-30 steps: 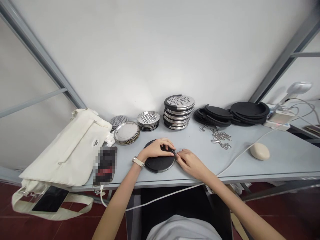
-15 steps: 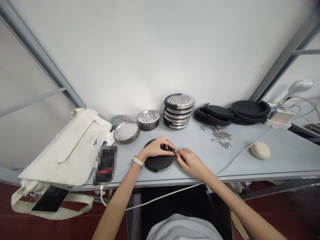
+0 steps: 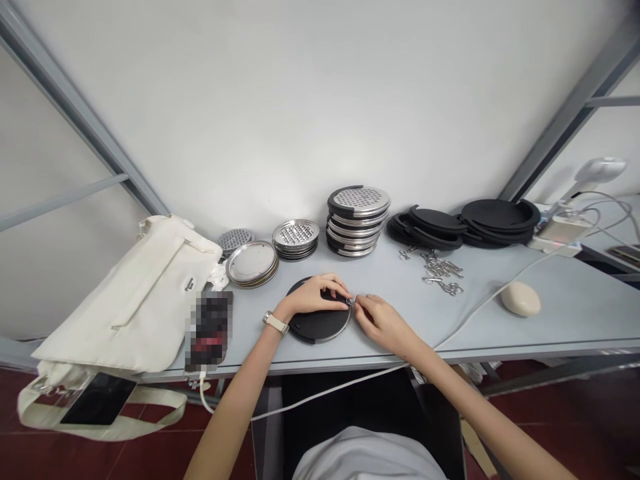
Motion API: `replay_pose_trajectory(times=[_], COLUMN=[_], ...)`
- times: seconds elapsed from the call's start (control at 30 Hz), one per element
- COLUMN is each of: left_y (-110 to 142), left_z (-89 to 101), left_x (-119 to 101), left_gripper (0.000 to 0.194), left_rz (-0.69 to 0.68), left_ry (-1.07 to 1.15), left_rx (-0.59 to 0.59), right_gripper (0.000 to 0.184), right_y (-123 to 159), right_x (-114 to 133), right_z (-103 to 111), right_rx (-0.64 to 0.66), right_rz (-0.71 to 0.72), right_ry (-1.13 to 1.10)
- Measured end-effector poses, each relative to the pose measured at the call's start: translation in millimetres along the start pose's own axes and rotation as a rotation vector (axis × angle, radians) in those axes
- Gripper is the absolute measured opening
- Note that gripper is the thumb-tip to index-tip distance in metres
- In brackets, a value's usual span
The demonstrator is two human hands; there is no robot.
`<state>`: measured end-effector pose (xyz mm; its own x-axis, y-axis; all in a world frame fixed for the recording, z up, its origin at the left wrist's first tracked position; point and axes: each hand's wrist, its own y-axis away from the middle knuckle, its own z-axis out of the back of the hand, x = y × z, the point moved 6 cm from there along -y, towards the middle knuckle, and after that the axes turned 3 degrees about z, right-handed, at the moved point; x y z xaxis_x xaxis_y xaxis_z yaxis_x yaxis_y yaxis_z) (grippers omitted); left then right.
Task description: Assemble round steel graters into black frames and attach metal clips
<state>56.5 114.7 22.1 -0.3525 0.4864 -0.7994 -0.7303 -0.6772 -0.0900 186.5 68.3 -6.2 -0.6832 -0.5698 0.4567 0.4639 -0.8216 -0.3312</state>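
Note:
A round black disc (image 3: 319, 325) with a thin metal rim along its right side lies flat near the table's front edge. My left hand (image 3: 317, 295) rests over it, thumb and fingers closed at its right edge. Right beside that edge, my right hand (image 3: 377, 319) is in a pinch, on a small shiny metal clasp (image 3: 349, 301) mostly hidden by fingertips. Behind stands a stack of round graters (image 3: 359, 223) with black and metal rims. Several loose metal clasps (image 3: 443, 270) lie to the right, in front of black round holders (image 3: 433, 227).
Metal discs (image 3: 251, 262) and small grater plates (image 3: 296, 239) are stacked at the back left. A white bag (image 3: 135, 300) and a blurred phone (image 3: 209, 331) lie left. A white cable (image 3: 480, 308) crosses the table beside a cream rounded object (image 3: 521, 299).
My right hand has shifted very slightly to the right, away from the disc's edge. My left hand and the disc stay nearly in place.

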Motion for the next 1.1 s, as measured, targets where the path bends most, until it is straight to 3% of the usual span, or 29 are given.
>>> replay_pose_trajectory(times=[0.33,1.1], left_y=[-0.3,-0.9], left_z=[0.1,-0.8], left_x=[1.2,4.3], left_gripper=[0.032,0.027], left_rz=[0.022,0.03], left_ry=[-0.03,0.032], left_rx=[-0.014,-0.011], right_gripper=[0.025,0.028], right_y=[-0.3,-0.8], right_x=[1.1,2.1], right_z=[-2.6,-2.7], right_rx=[0.013,0.015], right_rz=[0.049,0.056], right_ry=[0.081,0.08])
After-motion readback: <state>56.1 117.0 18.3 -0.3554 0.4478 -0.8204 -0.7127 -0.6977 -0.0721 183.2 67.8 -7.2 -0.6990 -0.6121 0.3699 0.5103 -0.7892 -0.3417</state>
